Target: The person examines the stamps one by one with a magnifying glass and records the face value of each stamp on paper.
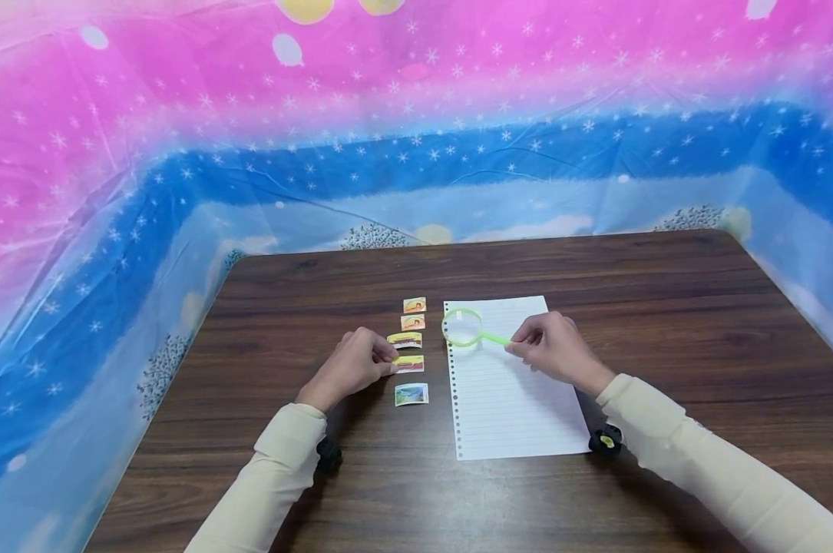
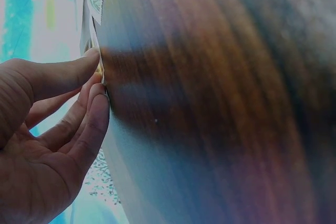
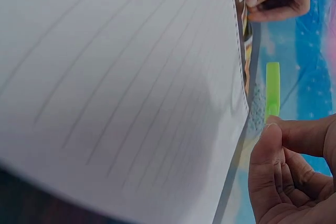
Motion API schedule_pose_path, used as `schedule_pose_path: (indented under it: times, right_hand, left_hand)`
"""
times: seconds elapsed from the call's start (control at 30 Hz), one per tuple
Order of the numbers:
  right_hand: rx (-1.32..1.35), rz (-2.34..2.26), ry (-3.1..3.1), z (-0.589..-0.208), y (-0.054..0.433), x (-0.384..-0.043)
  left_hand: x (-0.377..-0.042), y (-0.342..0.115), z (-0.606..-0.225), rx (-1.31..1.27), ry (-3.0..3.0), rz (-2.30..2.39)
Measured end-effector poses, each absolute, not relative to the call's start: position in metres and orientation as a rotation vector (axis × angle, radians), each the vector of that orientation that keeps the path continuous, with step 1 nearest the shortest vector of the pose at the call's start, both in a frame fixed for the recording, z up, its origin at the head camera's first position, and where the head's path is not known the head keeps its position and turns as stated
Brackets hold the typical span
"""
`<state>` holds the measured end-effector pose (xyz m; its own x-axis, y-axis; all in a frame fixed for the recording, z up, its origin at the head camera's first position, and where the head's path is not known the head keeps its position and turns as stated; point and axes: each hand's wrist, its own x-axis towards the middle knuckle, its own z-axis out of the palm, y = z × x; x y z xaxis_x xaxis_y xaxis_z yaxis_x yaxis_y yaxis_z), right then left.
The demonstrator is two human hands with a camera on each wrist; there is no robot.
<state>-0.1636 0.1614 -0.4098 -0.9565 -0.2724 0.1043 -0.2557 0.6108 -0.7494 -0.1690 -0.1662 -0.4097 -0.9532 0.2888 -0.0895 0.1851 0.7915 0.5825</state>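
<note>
Several small postage stamps lie in a column on the table, left of a white lined sheet (image 1: 513, 407). My left hand (image 1: 354, 365) pinches the left edge of a yellow and dark red stamp (image 1: 411, 364), second from the near end. Part of that stamp is hidden by the fingertips. Nearest me is a blue-green landscape stamp (image 1: 412, 395); another yellow and red stamp (image 1: 405, 339) sits just beyond the pinched one. My right hand (image 1: 554, 349) grips a green magnifying glass (image 1: 495, 338) by its handle, the round lens over the sheet's upper left corner.
Two orange stamps, a nearer one (image 1: 412, 322) and a farther one (image 1: 414, 305), top the column. The sheet has punched holes down its left side. A dark wood-grain table (image 1: 305, 299) lies beneath everything, with a pink and blue snowflake-patterned cloth (image 1: 416, 153) hanging behind and at both sides.
</note>
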Motion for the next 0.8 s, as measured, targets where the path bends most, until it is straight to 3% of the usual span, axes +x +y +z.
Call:
schedule_pose_path:
  times: [0.8]
  right_hand:
    - [-0.174, -1.270, 2.873, -0.408, 0.251, -0.168]
  left_hand:
    - [-0.169, -0.165, -0.410, 0.358, 2.806, 0.874]
